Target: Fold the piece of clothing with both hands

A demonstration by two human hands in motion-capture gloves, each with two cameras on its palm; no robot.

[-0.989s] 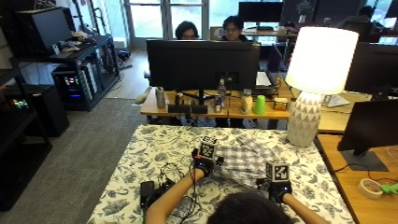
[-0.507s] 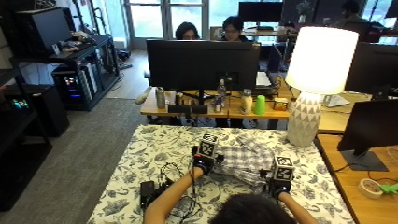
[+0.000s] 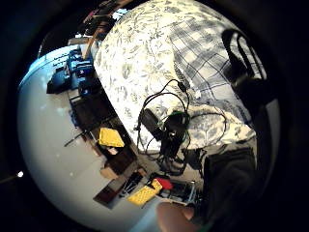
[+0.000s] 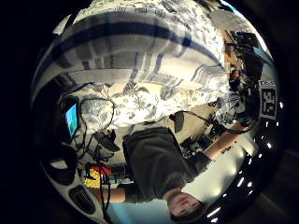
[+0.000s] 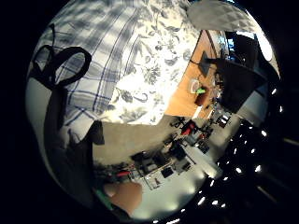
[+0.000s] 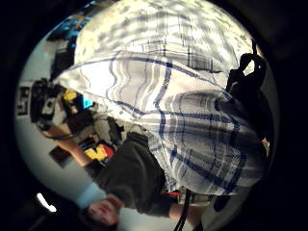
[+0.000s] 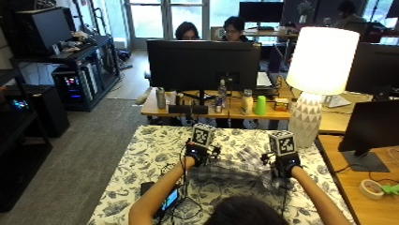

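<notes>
The shirt, a pale plaid one with blue lines, lay on the flower-patterned tablecloth just in front of the person, between the two gloved hands. The left hand was at the shirt's far left edge and the right hand at its right edge, both over the far part of the cloth. In the right thumb side palm view a fold of plaid stood raised and close to that palm, with a blue-lined edge running across it; the left thumb side palm view showed a like raised edge close to the left palm. So both hands seemed to have the cloth lifted, but the fingers themselves did not show clearly in any view, and I cannot tell whether either hand was pinching the shirt or only lying against it.

Judged from this, the step in hand was carrying one edge of the shirt over onto the rest. To do it well, both hands should move together at the same height, keeping the edge taut between them so the fold line stays straight, and set it down level with the opposite edge before letting go. A slack middle would likely wrinkle under the fold.

Near the left hand, toward the person, a small device with a lit screen and its cables lay on the tablecloth. Beyond the right hand stood a white lamp.
</notes>
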